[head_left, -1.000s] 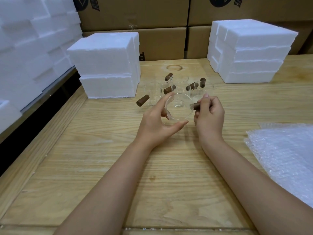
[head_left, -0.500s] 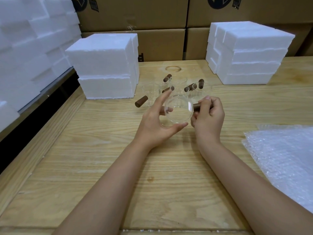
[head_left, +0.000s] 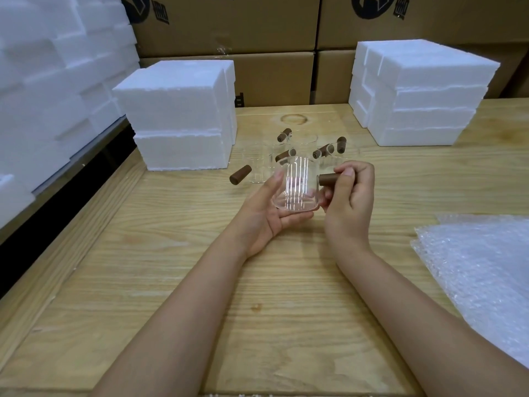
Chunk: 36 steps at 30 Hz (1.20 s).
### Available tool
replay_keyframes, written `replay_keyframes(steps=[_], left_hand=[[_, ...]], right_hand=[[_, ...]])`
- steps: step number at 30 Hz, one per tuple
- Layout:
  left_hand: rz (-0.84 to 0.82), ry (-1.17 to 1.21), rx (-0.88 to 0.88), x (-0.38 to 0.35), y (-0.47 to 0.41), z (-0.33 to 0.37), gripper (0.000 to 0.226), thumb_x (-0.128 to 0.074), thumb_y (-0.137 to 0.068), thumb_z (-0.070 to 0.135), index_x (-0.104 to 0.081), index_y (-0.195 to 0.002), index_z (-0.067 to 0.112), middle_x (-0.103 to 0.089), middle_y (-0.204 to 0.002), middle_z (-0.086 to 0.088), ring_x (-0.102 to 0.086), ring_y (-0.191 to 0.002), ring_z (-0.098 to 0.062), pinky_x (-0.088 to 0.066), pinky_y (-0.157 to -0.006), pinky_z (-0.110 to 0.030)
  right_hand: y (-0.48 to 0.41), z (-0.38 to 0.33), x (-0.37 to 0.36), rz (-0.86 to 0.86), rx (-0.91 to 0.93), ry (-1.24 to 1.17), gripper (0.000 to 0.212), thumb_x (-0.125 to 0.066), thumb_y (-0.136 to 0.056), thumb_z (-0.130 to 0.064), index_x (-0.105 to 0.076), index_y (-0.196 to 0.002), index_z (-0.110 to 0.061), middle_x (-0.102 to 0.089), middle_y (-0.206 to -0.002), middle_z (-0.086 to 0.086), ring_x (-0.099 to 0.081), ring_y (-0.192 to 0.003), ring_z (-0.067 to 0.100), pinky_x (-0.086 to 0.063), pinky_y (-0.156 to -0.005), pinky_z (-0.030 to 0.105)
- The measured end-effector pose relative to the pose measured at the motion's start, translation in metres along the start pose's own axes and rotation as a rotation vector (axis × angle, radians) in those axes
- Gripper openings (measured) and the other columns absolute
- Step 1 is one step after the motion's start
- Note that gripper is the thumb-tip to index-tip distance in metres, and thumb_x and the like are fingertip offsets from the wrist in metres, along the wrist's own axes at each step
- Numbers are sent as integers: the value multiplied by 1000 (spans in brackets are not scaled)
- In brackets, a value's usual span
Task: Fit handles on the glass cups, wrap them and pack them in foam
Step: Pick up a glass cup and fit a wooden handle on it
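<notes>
Left hand point(head_left: 266, 216): cradles the glass cup point(head_left: 296, 186) from below and from the left; thumb up its side, fingers curled under its base
Right hand point(head_left: 350, 202): pinches the brown handle point(head_left: 329, 179) between thumb and fingers; the handle's end meets the cup's right wall
Glass cup: upright, held just above the table point(head_left: 171, 253), near its middle
Other cups point(head_left: 300, 144): clustered on the table just behind the hands, with brown handles sticking out
Foam: left foam stack point(head_left: 183, 116) and right foam stack point(head_left: 420, 90) — both at the table's far side
Bubble wrap point(head_left: 481, 270): on the table's right side, well apart from the hands

Wooden table point(head_left: 148, 270), stacked cardboard boxes point(head_left: 246, 27)
</notes>
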State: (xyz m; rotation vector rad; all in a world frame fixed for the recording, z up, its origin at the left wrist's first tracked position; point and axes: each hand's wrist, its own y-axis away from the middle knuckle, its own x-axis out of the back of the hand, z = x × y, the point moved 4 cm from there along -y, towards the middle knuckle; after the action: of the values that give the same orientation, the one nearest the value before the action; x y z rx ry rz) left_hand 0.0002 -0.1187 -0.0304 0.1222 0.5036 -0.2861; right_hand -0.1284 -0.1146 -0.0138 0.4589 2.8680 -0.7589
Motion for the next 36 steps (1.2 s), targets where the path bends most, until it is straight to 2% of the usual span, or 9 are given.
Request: replay_keyframes(steps=[5,7,9,13,16,23,29,33,36], left_hand=[[-76,160,25,2,2,4,90,-94,-44,41,-59,-117,1,-65,-118,-22,-66,-103,-36,-58,-82,-38],[-86,175,19,2,2,4,83,-91,-52,38,-58,-118,0,-61,-125,-24,-64,-106,-39,-57,-84,-39],[-81,179,22,2,1,5,71,-82,-63,37,-57,-119,2,-56,-129,-24,-63,-108,-40,-57,-85,-39],[-91,197,37,3,1,4,83,-91,-53,36,-57,-120,0,-62,-104,-16,-68,-94,-35,-58,-79,-38],[-68,163,37,5,0,3,68,-71,-69,37,-53,-123,0,-59,-107,-15,-67,-97,-34,-57,-81,-37],[-62,133,10,9,-2,1,51,-57,-82,31,-53,-125,3,-55,-119,-15,-63,-104,-34,-56,-87,-37],[-147,110,0,8,-3,2,95,-89,-56,44,-47,-135,10,-65,-124,-13,-66,-105,-34,-53,-94,-41],[-147,52,-26,6,-2,3,98,-90,-55,40,-45,-139,18,-62,-131,-7,-66,-104,-36,-54,-92,-43],[-125,36,-76,6,-1,5,96,-90,-55,38,-46,-138,16,-59,-135,-5,-66,-106,-36,-54,-92,-41]], right_hand=[[3,-1,-3,21,-5,-77,8,-49,-95,-25,-43,-100,-24,-62,-79,-13,-57,-64,-2,-45,-59,15],[5,1,-6,22,-29,-70,11,-56,-93,-27,-46,-96,-23,-61,-87,-6,-57,-72,1,-47,-68,22],[7,1,-8,21,-17,-31,11,-59,-92,-24,-48,-88,-24,-61,-78,-15,-56,-70,0,-47,-71,23],[9,5,-9,16,-16,5,16,-58,-94,-19,-51,-82,-27,-63,-65,-22,-57,-60,-3,-45,-63,14],[10,5,-10,16,-25,14,18,-59,-94,-20,-51,-80,-28,-63,-65,-22,-57,-60,-4,-44,-61,12],[7,12,-12,2,-160,-103,12,-61,-92,-20,-55,-83,-15,-66,-64,-15,-60,-59,0,-47,-58,14],[2,25,-9,42,-374,-241,23,-58,-93,-30,-61,-77,-14,-66,-62,-7,-61,-62,7,-49,-67,28],[1,29,-11,7,-502,-365,26,-56,-94,-31,-62,-80,-10,-69,-69,-4,-63,-62,9,-51,-61,23],[2,29,-13,-26,-559,-394,28,-55,-93,-34,-63,-82,-10,-70,-75,-1,-64,-68,13,-51,-70,28]])
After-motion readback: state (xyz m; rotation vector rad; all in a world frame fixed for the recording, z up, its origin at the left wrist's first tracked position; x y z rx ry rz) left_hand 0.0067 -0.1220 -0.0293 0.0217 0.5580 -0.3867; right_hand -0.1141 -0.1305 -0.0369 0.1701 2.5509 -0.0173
